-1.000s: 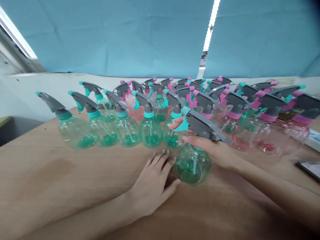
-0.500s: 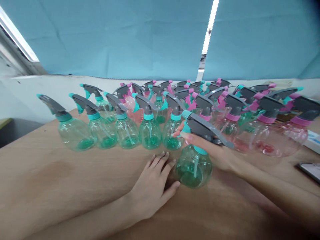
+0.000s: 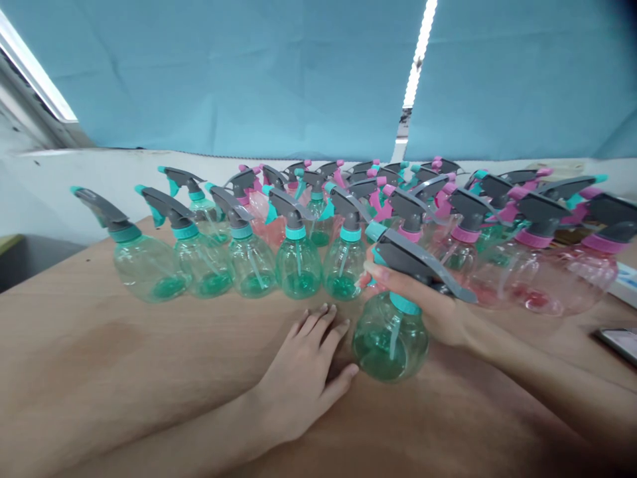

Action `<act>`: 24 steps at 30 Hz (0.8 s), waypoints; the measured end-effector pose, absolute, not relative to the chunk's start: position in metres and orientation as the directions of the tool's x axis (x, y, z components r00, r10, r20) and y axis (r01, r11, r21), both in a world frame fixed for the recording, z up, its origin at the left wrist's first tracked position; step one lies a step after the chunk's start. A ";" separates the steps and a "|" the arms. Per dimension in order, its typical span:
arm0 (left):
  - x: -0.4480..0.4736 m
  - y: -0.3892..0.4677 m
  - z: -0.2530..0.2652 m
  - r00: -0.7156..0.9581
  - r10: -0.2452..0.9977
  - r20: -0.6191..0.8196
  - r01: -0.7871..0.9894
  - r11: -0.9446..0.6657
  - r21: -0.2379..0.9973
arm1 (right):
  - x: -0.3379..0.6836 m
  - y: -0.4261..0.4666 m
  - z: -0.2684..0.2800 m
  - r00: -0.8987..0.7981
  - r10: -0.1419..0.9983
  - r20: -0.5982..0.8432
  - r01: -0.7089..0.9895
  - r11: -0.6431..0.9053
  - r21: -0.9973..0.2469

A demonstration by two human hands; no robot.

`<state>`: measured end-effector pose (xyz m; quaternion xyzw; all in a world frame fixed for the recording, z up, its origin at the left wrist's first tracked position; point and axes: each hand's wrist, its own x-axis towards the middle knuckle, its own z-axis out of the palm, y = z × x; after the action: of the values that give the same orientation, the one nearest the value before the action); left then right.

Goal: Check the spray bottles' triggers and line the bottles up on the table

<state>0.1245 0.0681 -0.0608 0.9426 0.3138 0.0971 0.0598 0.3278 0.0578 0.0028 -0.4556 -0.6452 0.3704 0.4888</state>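
My right hand (image 3: pixel 423 292) is closed around the neck and trigger of a green spray bottle (image 3: pixel 388 348), which has a grey head and a teal collar. The bottle is near the table's front, to the right of my left hand. Palm down, my left hand (image 3: pixel 308 365) lies on the wooden table (image 3: pixel 124 372) with its fingers stretched out, holding nothing. Just beyond it, several green spray bottles (image 3: pixel 300 269) stand in a row. Pink spray bottles (image 3: pixel 562 279) stand at the right, behind my right wrist.
More green and pink spray bottles (image 3: pixel 243 192) crowd the back of the table. A phone-like dark device (image 3: pixel 620 346) lies at the right edge. Behind rise a white wall (image 3: pixel 50 179) and a blue curtain (image 3: pixel 259 79).
My right hand and the spray bottle it holds have shifted slightly right and toward me. My left hand stays in place.
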 end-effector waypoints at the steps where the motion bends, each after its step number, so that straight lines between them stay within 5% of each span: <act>1: 0.125 0.068 -0.061 0.784 0.604 0.143 0.581 -0.796 0.171 | 0.327 0.058 0.004 -0.124 0.948 0.294 0.229 0.316 -0.921; 24: 0.126 0.067 -0.056 0.792 0.600 0.117 0.583 -0.799 0.150 | 0.322 0.058 0.004 -0.108 0.928 0.357 0.220 0.372 -0.902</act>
<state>0.1262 0.0675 -0.0564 0.9450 0.3128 0.0793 0.0530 0.3217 0.0578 0.0042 -0.4370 -0.6567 0.3504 0.5049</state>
